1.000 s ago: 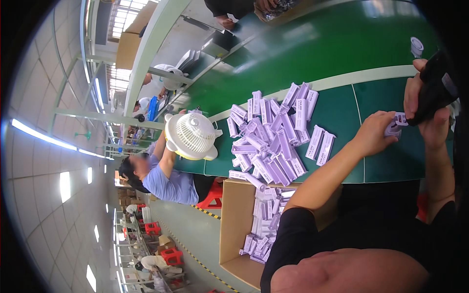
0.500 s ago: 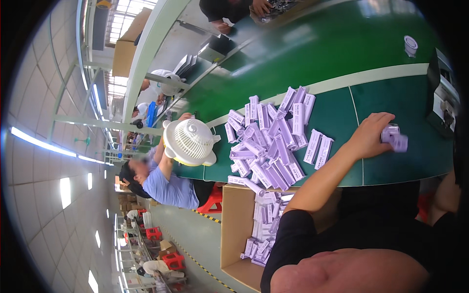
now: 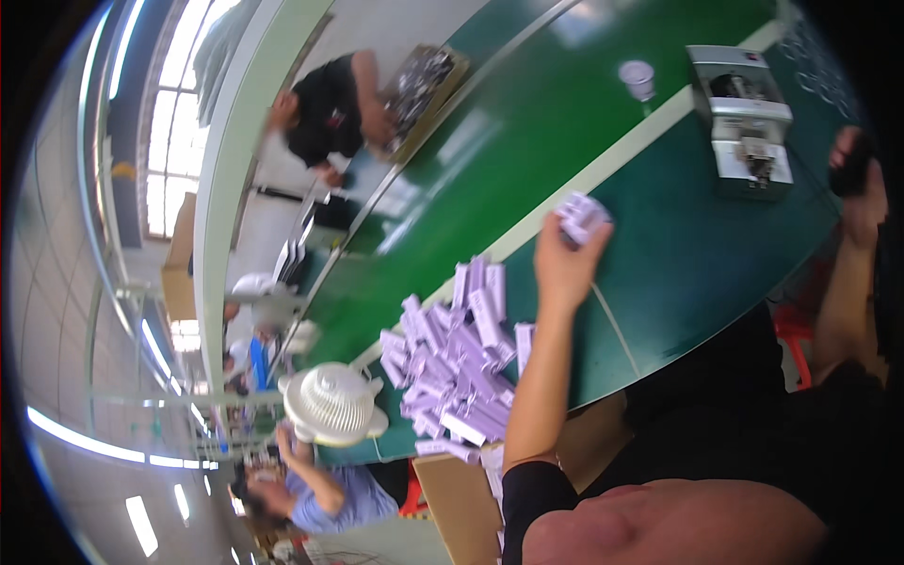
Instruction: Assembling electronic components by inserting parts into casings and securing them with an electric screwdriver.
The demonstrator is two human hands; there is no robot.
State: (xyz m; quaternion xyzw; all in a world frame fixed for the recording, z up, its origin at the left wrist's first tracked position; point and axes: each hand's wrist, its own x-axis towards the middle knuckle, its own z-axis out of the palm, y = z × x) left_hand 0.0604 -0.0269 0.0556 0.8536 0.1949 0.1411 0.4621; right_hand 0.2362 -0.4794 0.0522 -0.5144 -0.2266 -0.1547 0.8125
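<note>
My left hand is closed around a small lilac plastic part, held up over the dark green table beside the pale strip along the belt. The part is blurred and my fingers cover some of it. At the far right edge my right hand is closed on a black object whose kind I cannot make out. Left of my left forearm lies a heap of long lilac plastic pieces. A silver-grey metal fixture stands on the table between my two hands.
A round lilac part stands on the green conveyor belt. Several clear rings lie beyond the fixture. A white fan stands past the heap. An open cardboard box is below the table edge. Other people work nearby.
My left hand, holding the lilac part, has moved away from the table's near side toward the belt. My right hand has come into sight with a black object. The view has swung to the right.
</note>
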